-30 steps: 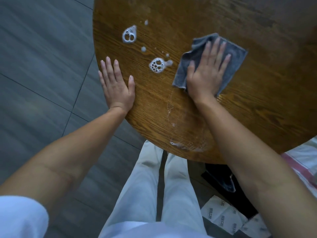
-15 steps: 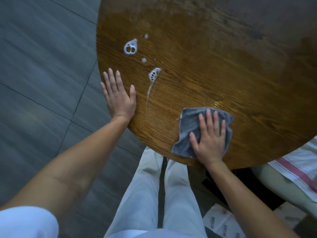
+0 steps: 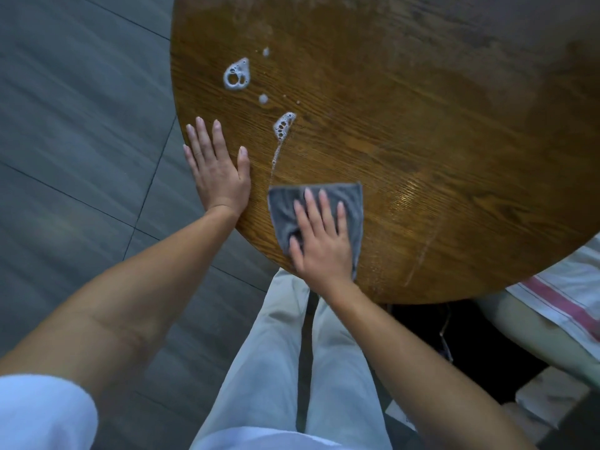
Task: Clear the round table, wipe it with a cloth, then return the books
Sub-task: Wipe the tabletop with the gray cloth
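Round table of brown wood grain fills the upper right of the frame, and we stand at its lower left edge. Our right hand lies flat with straight, spread fingers on a grey cloth, pressing it to the wood near the lower centre of the frame, close to the table's rim. Our left hand rests flat just to the left of the cloth, fingers straight, palm down on the rim, holding nothing. Above the hands, patches of white foam sit on the wood towards the upper centre, and a thin soapy trail runs down from a smaller patch to the cloth's upper left corner. At the lower right, striped fabric shows beside the table.
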